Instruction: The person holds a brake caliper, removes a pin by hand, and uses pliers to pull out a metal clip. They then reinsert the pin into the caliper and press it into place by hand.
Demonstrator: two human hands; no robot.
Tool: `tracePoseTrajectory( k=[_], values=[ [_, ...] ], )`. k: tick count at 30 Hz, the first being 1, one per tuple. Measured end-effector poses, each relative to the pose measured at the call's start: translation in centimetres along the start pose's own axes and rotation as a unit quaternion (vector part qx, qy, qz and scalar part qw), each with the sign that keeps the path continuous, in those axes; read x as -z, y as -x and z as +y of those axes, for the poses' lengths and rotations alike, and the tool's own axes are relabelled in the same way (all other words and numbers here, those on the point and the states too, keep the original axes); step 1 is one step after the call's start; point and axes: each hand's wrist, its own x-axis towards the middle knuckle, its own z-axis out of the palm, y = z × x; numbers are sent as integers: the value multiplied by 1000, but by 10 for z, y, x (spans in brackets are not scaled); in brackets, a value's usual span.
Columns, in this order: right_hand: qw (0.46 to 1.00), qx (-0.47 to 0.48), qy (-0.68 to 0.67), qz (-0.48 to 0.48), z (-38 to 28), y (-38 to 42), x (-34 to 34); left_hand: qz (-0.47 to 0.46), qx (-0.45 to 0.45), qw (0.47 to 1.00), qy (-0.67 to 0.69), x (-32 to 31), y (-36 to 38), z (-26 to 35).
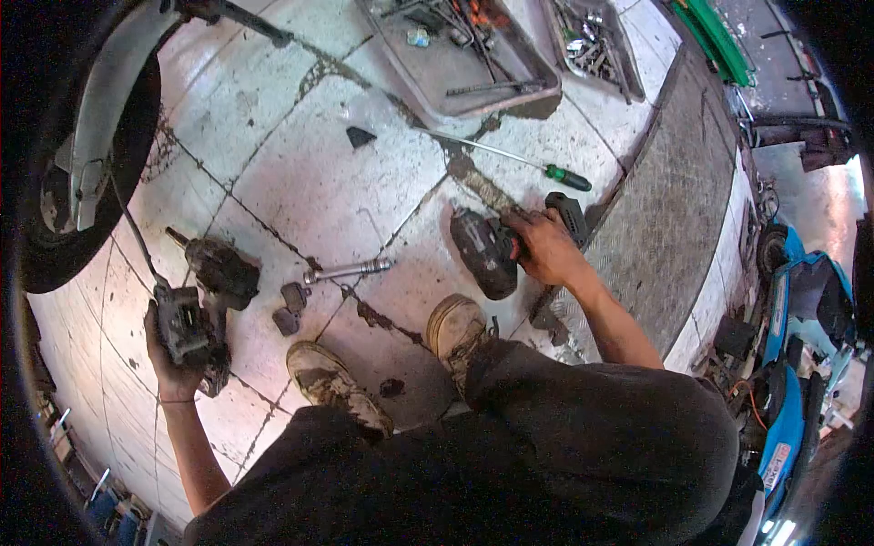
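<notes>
Logging L hand [175, 373] first, lower left of frame: grip?

Cupped round the left edge & underside of a dark, blocky, grimy metal part [185, 323], so holding it. Thin dark hose [134, 232] runs from its top up twd a black rubber tyre [138, 136], upper left.

R hand [546, 247]?

Right of ctr, fingers wrapped round handle of a black cordless power tool w/ red trigger [482, 255]. Can't tell if it touches the white tiled floor [309, 200].

Other stuff?

Dark tool w/ narrow nose [226, 270] just right of metal part. Btwn hands: silver rod-shaped tool [341, 271], two small dark flat pads [286, 320] beside it. Green-and-black-handled screwdriver [569, 177] above R hand; grey tray w/ tools [401, 68], top ctr.
</notes>
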Motion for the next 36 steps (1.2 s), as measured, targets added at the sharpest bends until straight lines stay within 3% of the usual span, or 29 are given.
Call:
tracePoseTrajectory(
  k=[2, 3, 5, 6, 9, 11, 13, 14, 16, 17, 19, 21, 23, 28, 31, 33, 35, 36],
  values=[
    [997, 6, 31, -72, 5, -7, -1, 35, -21, 999, -9, 5, 7, -3],
    [998, 8, 39, -46, 15, -20, 13, 0, -13, 1000, -19, 2, 1, 9],
    [992, 30, 48, -117, 30, -32, 2, 15, -25, 999, -27, -5, 1, 5],
    [990, 31, 39, -135, 16, -35, 24, 53, -24, 998, 0, -16, 2, 2],
    [980, 81, 25, -183, 25, -59, 44, -7, 35, 999, 16, -19, -3, 7],
    [981, 78, -14, -179, 25, -88, 59, 41, 24, 999, -1, -31, 1, 6],
    [993, 78, -75, 48, 7, -115, 80, 39, 11, 999, -14, -35, 7, 10],
    [993, 79, -77, 49, 2, -132, 81, 40, 10, 999, -16, -38, 11, 12],
    [962, 83, -79, 248, -7, -159, 77, 12, 14, 999, -41, -45, 18, 17],
    [962, 82, -80, 249, -11, -166, 72, 11, 15, 999, -43, -47, 17, 16],
    [981, 26, 47, 184, -24, -169, 63, 28, 0, 999, -36, -54, 15, 15],
    [989, 20, 38, 140, -27, -161, 53, 10, 20, 998, -52, -63, 17, 13],
    [973, 33, 9, 230, -21, -153, 38, 75, -3, 997, -32, -62, 8, 1],
    [977, 42, -15, 210, -18, -127, 41, 54, 19, 998, 1, -45, -12, -10],
    [971, 49, 4, 235, -13, -122, 32, 110, 7, 994, -5, -57, -7, -12],
    [966, 60, -6, 253, -11, -119, 25, 69, 11, 997, -26, -40, -11, -11],
    [965, 36, -16, 259, -18, -122, 20, 6, 57, 994, 96, 1, -22, -14],
    [956, 53, -19, 287, -22, -122, 14, -9, 43, 998, 38, 4, -19, -7]
  ],
)
